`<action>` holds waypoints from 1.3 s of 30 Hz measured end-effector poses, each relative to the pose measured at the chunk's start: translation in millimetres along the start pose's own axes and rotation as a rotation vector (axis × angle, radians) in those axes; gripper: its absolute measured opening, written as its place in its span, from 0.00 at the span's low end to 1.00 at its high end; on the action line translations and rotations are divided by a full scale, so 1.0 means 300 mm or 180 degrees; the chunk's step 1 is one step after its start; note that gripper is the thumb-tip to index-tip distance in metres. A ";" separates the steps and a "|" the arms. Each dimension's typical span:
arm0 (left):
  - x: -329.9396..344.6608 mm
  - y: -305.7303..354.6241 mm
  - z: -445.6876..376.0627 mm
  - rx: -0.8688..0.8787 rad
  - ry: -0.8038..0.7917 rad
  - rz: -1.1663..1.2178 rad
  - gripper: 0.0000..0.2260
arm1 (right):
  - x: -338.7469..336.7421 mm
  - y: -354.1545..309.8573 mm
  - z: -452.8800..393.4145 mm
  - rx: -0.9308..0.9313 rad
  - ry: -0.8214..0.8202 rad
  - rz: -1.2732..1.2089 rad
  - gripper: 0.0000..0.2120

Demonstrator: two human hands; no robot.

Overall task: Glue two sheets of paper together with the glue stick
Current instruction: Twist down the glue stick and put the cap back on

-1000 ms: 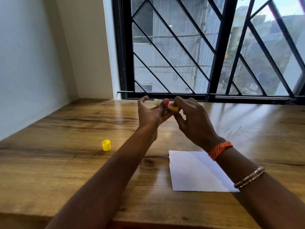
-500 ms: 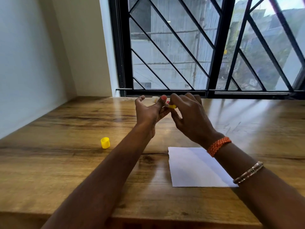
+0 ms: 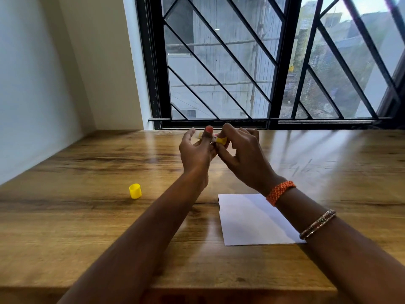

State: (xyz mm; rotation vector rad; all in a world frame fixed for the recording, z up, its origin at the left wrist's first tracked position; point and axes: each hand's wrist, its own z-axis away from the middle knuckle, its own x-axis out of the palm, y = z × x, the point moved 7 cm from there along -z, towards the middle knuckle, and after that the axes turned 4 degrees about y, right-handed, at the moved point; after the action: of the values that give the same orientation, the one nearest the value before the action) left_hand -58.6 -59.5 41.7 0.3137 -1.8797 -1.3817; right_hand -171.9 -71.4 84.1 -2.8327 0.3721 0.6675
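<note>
— Where's the small yellow plastic glue stick (image 3: 220,140)?
— Raised between both hands: left hand (image 3: 196,153) pinches one end, right hand (image 3: 242,156) grips the other.
— And the white paper sheet (image 3: 252,220)?
— Flat below the right wrist. The yellow round cap (image 3: 135,191) stands well left of the left forearm.

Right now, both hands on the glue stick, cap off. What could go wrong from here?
1. The left hand and right hand hold the glue stick raised over bare table, beyond the paper; a slip would probably smear the wood.
2. The cap sits loose, far left of the paper, so it could roll or be forgotten and the glue may dry.
3. Only one sheet can be told; the sheets may get misaligned.
</note>
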 end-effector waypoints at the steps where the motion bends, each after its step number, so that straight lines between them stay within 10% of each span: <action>1: 0.000 -0.001 -0.001 -0.0019 0.0008 0.0003 0.28 | 0.000 -0.001 0.000 0.0009 0.0022 0.0001 0.05; 22: -0.054 0.001 -0.012 0.0104 0.0593 -0.0048 0.15 | 0.052 -0.034 0.014 -0.0191 -0.0151 0.0560 0.11; 29: -0.035 0.015 -0.004 0.0129 0.0455 0.0008 0.13 | 0.088 0.105 0.039 0.2225 -0.0043 -0.1898 0.08; 35: -0.023 0.013 -0.002 0.0096 0.0359 0.0186 0.14 | 0.033 -0.001 0.005 0.0128 0.0008 -0.0022 0.06; 39: -0.021 0.024 0.006 0.0126 0.0309 0.0212 0.12 | 0.017 0.010 0.002 0.0108 0.0094 0.0167 0.09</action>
State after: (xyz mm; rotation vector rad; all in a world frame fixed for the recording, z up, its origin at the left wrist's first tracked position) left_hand -54.1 -51.7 45.1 0.3291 -1.8234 -1.2641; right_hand -168.7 -75.0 80.7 -2.8121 0.4599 0.6237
